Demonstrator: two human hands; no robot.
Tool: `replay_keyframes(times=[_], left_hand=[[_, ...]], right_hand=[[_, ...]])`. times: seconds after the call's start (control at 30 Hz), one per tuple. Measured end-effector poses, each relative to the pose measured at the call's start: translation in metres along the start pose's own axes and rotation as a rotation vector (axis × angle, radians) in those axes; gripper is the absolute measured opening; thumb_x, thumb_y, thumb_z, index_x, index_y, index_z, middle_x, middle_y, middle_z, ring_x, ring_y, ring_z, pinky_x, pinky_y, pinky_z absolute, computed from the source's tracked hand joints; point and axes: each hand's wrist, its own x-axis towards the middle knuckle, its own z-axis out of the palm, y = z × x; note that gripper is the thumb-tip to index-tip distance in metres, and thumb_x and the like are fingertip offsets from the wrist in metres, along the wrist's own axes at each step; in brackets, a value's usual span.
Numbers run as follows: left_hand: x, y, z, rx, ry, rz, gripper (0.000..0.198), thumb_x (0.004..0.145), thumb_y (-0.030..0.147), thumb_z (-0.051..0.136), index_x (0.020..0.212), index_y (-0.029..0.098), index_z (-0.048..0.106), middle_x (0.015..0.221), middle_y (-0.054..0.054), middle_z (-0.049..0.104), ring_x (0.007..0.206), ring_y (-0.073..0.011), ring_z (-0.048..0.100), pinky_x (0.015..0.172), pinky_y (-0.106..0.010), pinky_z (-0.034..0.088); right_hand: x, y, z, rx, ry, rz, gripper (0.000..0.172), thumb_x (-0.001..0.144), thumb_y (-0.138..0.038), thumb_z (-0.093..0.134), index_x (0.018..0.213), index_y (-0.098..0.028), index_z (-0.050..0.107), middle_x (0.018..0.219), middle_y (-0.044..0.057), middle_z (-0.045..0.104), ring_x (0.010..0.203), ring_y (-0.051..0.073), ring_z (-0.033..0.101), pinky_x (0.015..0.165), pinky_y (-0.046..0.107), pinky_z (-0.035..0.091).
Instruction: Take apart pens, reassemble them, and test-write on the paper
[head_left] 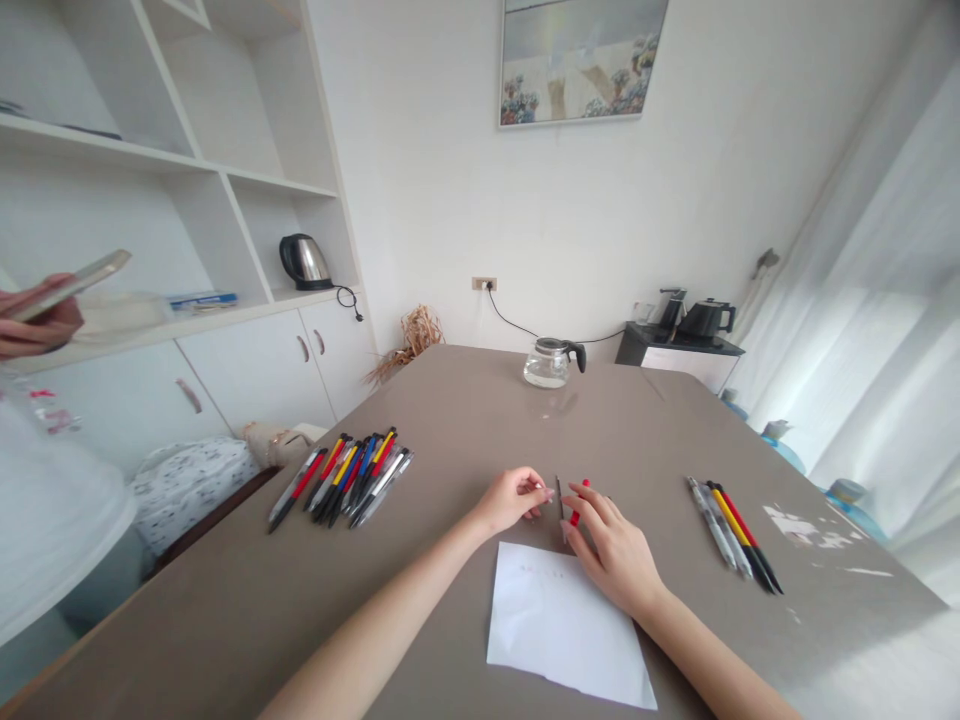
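My right hand (611, 545) is closed round a red pen (577, 503), just above the top edge of a white sheet of paper (566, 625). My left hand (514, 497) is pinched beside it, fingertips close to a thin dark pen part (559, 493) that stands between the two hands; whether it grips that part I cannot tell. A pile of several red, yellow, blue and black pens (345, 478) lies to the left on the brown table (225, 610). A smaller row of pens (735, 530) lies to the right.
A glass jug (551, 362) stands at the table's far end. At the left edge, another person's hand (37, 320) holds a phone (75, 283). White shelves with a kettle (304, 262) line the left wall. White smudges (806, 528) mark the table's right side.
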Motion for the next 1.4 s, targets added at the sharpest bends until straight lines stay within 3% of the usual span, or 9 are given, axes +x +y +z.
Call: replay_keyframes(times=[0.67, 1.0, 1.27, 1.4], left_hand=[[0.0009, -0.0024, 0.0017, -0.018, 0.006, 0.005, 0.030, 0.066, 0.040, 0.058, 0.074, 0.014, 0.047, 0.066, 0.000, 0.055, 0.052, -0.0072, 0.051, 0.047, -0.019, 0.042], [0.0010, -0.0001, 0.0012, 0.111, -0.002, 0.033, 0.033, 0.073, 0.045, 0.047, 0.082, 0.015, 0.056, 0.062, 0.001, 0.052, 0.046, -0.0059, 0.045, 0.041, -0.017, 0.037], [-0.0006, 0.0051, 0.0013, 0.153, 0.032, 0.024, 0.038, 0.077, 0.041, 0.041, 0.100, 0.016, 0.057, 0.065, 0.000, 0.052, 0.046, -0.0059, 0.044, 0.043, -0.018, 0.038], [0.0005, 0.0035, 0.0011, 0.151, 0.015, 0.014, 0.034, 0.078, 0.037, 0.039, 0.100, 0.017, 0.056, 0.069, -0.001, 0.054, 0.048, -0.0055, 0.045, 0.044, -0.018, 0.038]], right_hand=[[-0.0008, 0.0035, 0.0039, -0.018, 0.015, 0.024, 0.031, 0.082, -0.028, 0.033, 0.105, -0.023, 0.053, 0.115, 0.006, 0.051, 0.100, 0.019, 0.049, 0.077, 0.031, 0.045], [0.0005, 0.0042, 0.0021, -0.022, -0.001, 0.012, 0.030, 0.081, -0.026, 0.035, 0.105, -0.020, 0.053, 0.116, 0.008, 0.050, 0.098, 0.021, 0.048, 0.080, 0.035, 0.041], [0.0003, 0.0066, 0.0042, -0.022, 0.016, 0.024, 0.031, 0.081, -0.026, 0.034, 0.105, -0.019, 0.052, 0.116, 0.009, 0.048, 0.101, 0.021, 0.046, 0.081, 0.036, 0.039], [0.0005, 0.0067, 0.0043, -0.027, 0.015, 0.029, 0.031, 0.081, -0.025, 0.034, 0.105, -0.019, 0.052, 0.116, 0.009, 0.048, 0.100, 0.021, 0.046, 0.081, 0.035, 0.039]])
